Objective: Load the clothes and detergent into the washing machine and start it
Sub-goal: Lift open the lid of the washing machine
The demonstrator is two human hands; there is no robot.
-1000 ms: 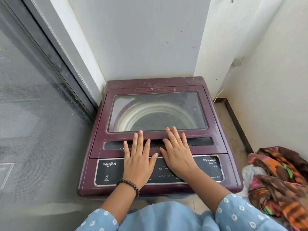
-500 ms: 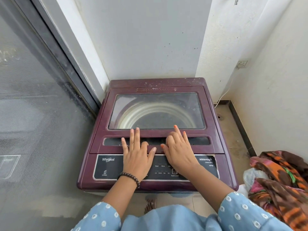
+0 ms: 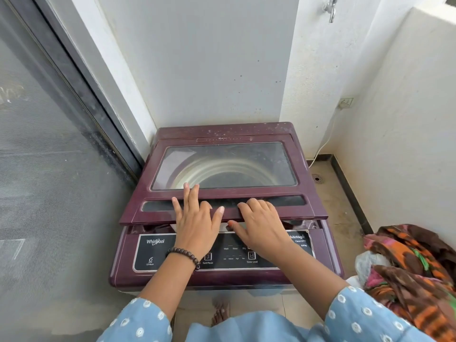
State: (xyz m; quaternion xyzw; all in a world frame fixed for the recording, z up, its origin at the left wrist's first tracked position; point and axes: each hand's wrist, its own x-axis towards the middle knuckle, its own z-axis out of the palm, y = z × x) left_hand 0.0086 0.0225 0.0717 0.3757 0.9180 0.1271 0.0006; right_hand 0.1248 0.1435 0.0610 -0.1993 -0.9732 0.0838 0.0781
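Note:
A maroon top-load washing machine (image 3: pixel 124 257) stands in a corner, its black control panel (image 3: pixel 153 253) facing me. The glass-windowed lid (image 3: pixel 308 203) is lifted a little at its front edge, leaving a gap above the panel. Through the glass the drum looks empty. My left hand (image 3: pixel 197 225) lies on the lid's front strip with some fingers in the handle recess and the thumb at the edge. My right hand (image 3: pixel 261 223) curls into the recess with its thumb under the edge. A pile of orange, brown and pink clothes (image 3: pixel 414 275) sits at the lower right. No detergent is visible.
A mesh sliding door (image 3: pixel 49 169) runs along the left. White walls close in behind and on the right, with a tap (image 3: pixel 330 7), a socket (image 3: pixel 346 102) with a white cable, and a floor drain (image 3: pixel 317 178). A white bag (image 3: pixel 367 265) lies by the clothes.
Both hands went from lying flat on the shut lid to gripping its front edge. The lid's front has risen off the machine, opening a gap.

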